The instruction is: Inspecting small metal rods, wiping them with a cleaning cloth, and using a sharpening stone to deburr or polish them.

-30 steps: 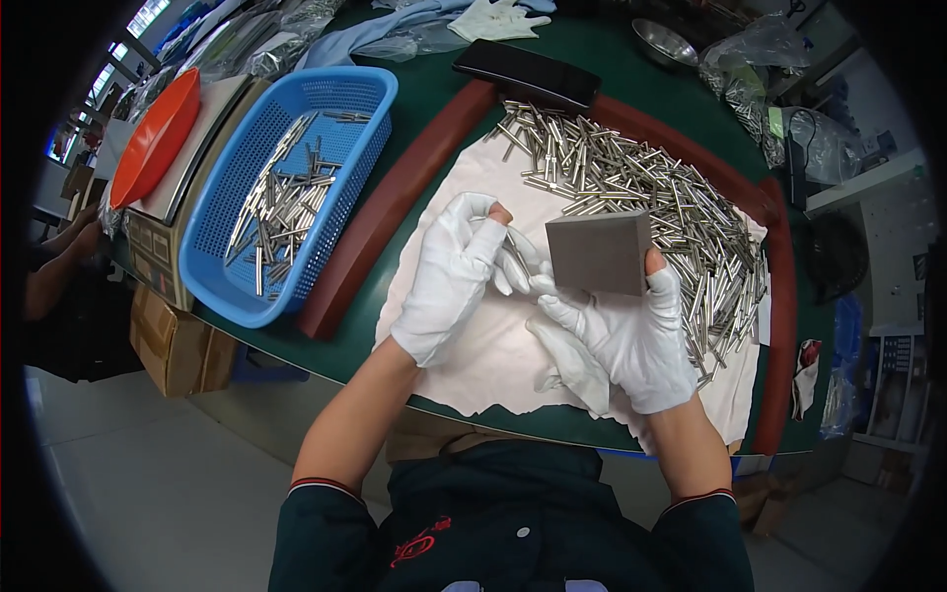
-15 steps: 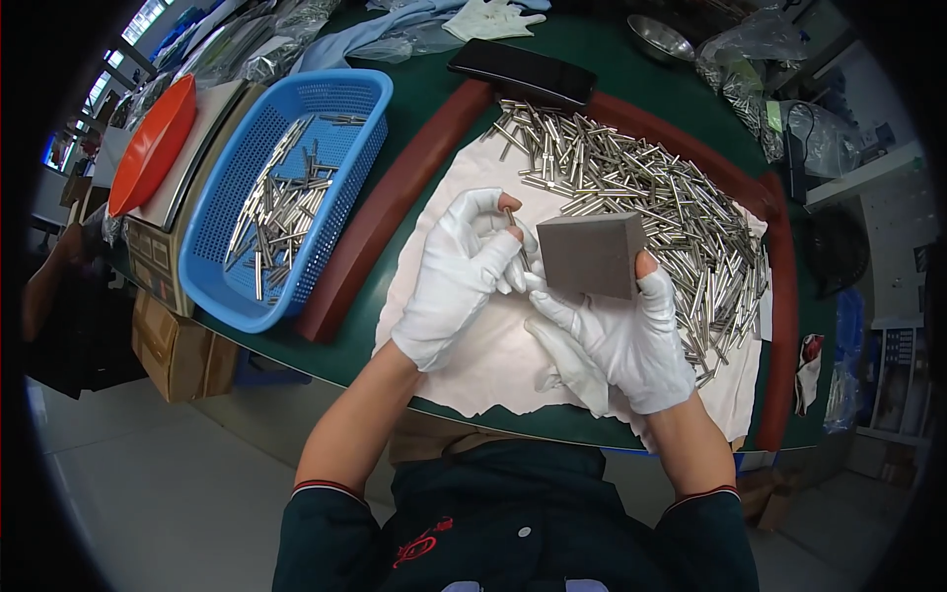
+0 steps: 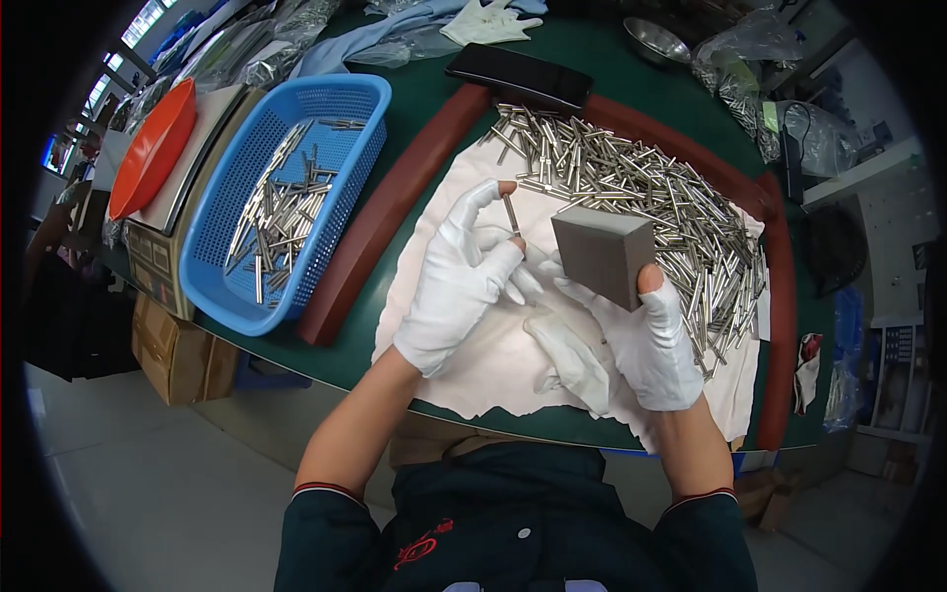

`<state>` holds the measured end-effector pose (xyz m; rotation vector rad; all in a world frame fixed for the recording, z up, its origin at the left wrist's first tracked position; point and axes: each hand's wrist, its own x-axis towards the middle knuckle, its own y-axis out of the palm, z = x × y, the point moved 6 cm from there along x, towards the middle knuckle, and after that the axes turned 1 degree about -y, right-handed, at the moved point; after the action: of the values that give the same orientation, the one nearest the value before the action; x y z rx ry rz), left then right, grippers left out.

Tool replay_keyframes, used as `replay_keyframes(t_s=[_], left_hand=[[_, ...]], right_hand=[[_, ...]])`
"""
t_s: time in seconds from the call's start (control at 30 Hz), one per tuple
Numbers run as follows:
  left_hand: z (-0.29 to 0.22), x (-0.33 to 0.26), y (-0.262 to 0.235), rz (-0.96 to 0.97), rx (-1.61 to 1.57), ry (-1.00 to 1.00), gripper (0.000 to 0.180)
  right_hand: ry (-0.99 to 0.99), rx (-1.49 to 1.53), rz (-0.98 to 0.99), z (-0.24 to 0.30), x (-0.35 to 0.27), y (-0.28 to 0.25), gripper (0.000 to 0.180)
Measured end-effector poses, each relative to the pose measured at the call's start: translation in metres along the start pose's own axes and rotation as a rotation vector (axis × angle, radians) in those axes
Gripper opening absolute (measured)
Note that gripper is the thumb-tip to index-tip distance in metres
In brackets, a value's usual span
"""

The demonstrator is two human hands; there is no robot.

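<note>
My left hand (image 3: 449,291), in a white glove with bare thumb and index tips, pinches a slim metal pin (image 3: 510,213) by its two ends. My gloved right hand (image 3: 651,340) grips a grey rectangular block (image 3: 598,255) that looks like a sanding sponge, its bare thumb on the near right corner. A gap lies between pin and block. Both hands are above a pale cloth (image 3: 473,380). Beyond them spreads a large heap of metal pins (image 3: 691,237). A crumpled white glove (image 3: 567,360) rests on the cloth between my wrists.
Red-brown bars (image 3: 390,217) border the cloth on the green table. Left stands a blue basket (image 3: 205,247) with metal pins, beside a scale (image 3: 153,261) with an orange pan (image 3: 153,148). A black phone (image 3: 518,74) lies on the far bar; a metal bowl (image 3: 658,41) sits behind.
The block has moved slightly right and tilted, away from my left hand. The pin now shows more fully between my left thumb and index finger.
</note>
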<state>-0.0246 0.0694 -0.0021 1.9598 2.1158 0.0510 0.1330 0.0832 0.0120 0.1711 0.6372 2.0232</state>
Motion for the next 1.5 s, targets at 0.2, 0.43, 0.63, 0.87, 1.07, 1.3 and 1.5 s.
replay_keyframes(t_s=[0.2, 0.43, 0.63, 0.87, 1.07, 1.3, 1.5], left_hand=[[-0.001, -0.003, 0.008, 0.055, -0.115, -0.056, 0.054], [0.009, -0.005, 0.011, 0.050, -0.054, 0.025, 0.059], [0.005, -0.008, 0.011, 0.046, 0.088, 0.170, 0.060], [0.009, -0.010, 0.010, 0.037, 0.177, 0.319, 0.068], [0.006, -0.012, 0.009, -0.030, 0.370, 0.483, 0.066], [0.002, -0.014, 0.013, 0.027, 0.159, 0.395, 0.058], [0.000, -0.015, 0.014, 0.050, 0.181, 0.367, 0.054]], right_hand=[[-0.289, -0.628, -0.250, 0.016, 0.002, -0.021, 0.078], [-0.476, -1.105, -0.254, 0.021, 0.003, -0.014, 0.077], [-0.465, -1.085, -0.186, 0.016, 0.003, -0.009, 0.076], [-0.475, -1.131, -0.138, 0.013, 0.002, -0.003, 0.078], [-0.482, -1.088, -0.113, 0.013, 0.003, 0.000, 0.074], [-0.488, -1.095, -0.146, 0.017, 0.002, -0.002, 0.071], [-0.423, -1.006, -0.170, 0.016, 0.004, -0.006, 0.068]])
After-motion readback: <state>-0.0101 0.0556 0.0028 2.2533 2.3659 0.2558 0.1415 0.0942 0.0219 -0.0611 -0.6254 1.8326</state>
